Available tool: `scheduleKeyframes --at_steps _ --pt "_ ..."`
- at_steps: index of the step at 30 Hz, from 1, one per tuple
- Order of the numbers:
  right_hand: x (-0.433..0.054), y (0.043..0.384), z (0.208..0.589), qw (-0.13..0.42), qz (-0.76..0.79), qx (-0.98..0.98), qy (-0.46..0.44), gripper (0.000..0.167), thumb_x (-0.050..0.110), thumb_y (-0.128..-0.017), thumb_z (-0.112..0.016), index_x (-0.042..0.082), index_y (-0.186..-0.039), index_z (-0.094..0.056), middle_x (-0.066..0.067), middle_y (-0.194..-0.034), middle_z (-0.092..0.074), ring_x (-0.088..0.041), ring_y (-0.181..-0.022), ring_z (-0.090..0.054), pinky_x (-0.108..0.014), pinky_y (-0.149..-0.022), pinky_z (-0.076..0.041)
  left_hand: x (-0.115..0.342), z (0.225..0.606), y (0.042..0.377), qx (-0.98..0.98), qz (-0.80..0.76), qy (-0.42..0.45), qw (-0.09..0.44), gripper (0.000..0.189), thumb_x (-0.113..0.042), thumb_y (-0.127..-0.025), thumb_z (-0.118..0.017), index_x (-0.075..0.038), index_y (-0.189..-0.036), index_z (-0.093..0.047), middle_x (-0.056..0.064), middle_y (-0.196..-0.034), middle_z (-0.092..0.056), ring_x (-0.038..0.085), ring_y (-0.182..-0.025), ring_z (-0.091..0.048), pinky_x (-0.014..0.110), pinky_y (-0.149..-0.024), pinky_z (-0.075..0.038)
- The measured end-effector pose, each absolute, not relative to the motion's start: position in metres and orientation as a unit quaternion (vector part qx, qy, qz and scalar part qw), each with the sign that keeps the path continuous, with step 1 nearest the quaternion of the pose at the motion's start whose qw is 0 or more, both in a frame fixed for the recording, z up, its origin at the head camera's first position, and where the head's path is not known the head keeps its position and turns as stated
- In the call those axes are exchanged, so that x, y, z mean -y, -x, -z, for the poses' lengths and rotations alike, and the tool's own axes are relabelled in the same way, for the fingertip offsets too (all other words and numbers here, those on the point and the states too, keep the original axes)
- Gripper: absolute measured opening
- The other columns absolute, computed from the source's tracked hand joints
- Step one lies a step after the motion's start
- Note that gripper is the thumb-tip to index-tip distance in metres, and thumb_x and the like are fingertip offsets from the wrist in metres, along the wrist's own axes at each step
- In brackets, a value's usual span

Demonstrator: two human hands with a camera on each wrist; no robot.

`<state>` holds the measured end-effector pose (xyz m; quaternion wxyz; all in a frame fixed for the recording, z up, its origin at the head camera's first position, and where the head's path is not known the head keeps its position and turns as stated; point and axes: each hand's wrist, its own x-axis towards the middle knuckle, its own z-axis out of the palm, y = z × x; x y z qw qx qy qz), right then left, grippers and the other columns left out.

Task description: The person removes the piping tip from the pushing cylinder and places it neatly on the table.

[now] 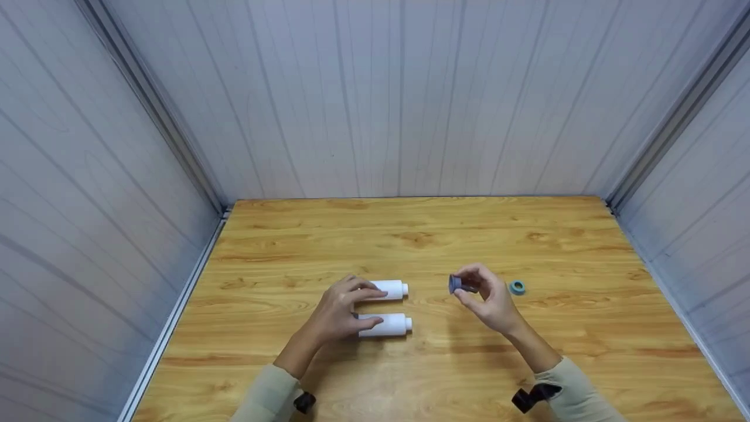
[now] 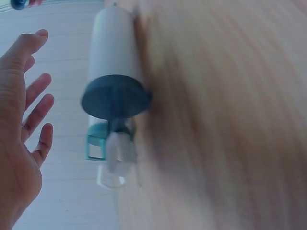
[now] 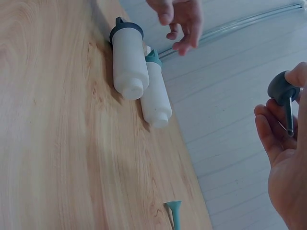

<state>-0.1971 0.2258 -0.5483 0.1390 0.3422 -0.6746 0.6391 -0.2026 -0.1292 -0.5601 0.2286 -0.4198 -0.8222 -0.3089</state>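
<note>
Two white bottles lie on their sides, narrow necks pointing right in the head view. The nearer bottle has a dark grey cap at its other end; the farther bottle has a teal cap with a loop. Over them hovers my left hand, fingers spread loosely and holding nothing; the left wrist view shows it apart from the bottles. My right hand pinches a small dark grey funnel between thumb and fingers, its thin spout toward the palm. To that hand's right lies a teal funnel.
The wooden table is bounded by a pale back wall and pale side panels. Metal strips run along the table's sides. A dark wrist camera sits on the right sleeve.
</note>
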Motion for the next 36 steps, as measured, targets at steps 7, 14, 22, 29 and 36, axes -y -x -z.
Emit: scheduleKeyframes --at_steps 7,14,22,29,36 --pt "-0.226 0.198 0.553 0.143 -0.641 0.67 -0.347 0.034 -0.031 -0.089 -0.063 -0.023 -0.122 -0.06 0.008 -0.124 -0.072 -0.002 -0.108 -0.072 -0.014 -0.092 -0.061 0.121 0.543 0.205 0.821 0.329 0.414 0.215 0.047 -0.023 -0.086 -0.099 -0.015 -0.13 -0.084 0.007 -0.12 -0.083 0.027 -0.11 -0.077 0.044 -0.091 -0.067" --pt "-0.224 0.201 0.551 0.152 -0.643 0.663 -0.353 0.034 -0.031 -0.089 -0.063 -0.022 -0.122 -0.062 0.007 -0.122 -0.073 -0.003 -0.108 -0.075 -0.016 -0.094 -0.063 0.11 0.531 0.206 0.824 0.36 0.388 0.203 0.045 -0.017 -0.087 -0.098 -0.013 -0.13 -0.084 0.009 -0.122 -0.085 0.028 -0.114 -0.078 0.045 -0.093 -0.068" --pt "-0.221 0.204 0.548 0.148 -0.649 0.661 -0.346 0.034 -0.031 -0.089 -0.063 -0.022 -0.122 -0.063 0.009 -0.124 -0.074 -0.003 -0.111 -0.075 -0.017 -0.096 -0.064 0.1 0.522 0.208 0.821 0.393 0.373 0.18 0.045 -0.016 -0.091 -0.095 -0.015 -0.134 -0.083 0.008 -0.126 -0.085 0.029 -0.118 -0.078 0.046 -0.098 -0.067" --pt "-0.218 0.207 0.549 0.145 -0.66 0.652 -0.344 0.033 -0.031 -0.089 -0.063 -0.024 -0.121 -0.063 0.009 -0.125 -0.075 -0.003 -0.113 -0.075 -0.019 -0.099 -0.064 0.088 0.516 0.212 0.804 0.418 0.378 0.192 0.046 -0.011 -0.09 -0.095 -0.012 -0.135 -0.082 0.009 -0.125 -0.085 0.03 -0.118 -0.079 0.047 -0.099 -0.068" --pt "-0.213 0.208 0.548 0.145 -0.656 0.657 -0.343 0.036 -0.031 -0.088 -0.067 -0.023 -0.123 -0.065 0.011 -0.126 -0.075 -0.003 -0.114 -0.076 -0.019 -0.099 -0.064 0.079 0.511 0.213 0.802 0.425 0.372 0.193 0.043 -0.011 -0.092 -0.093 -0.012 -0.134 -0.083 0.008 -0.126 -0.085 0.029 -0.119 -0.08 0.046 -0.102 -0.067"
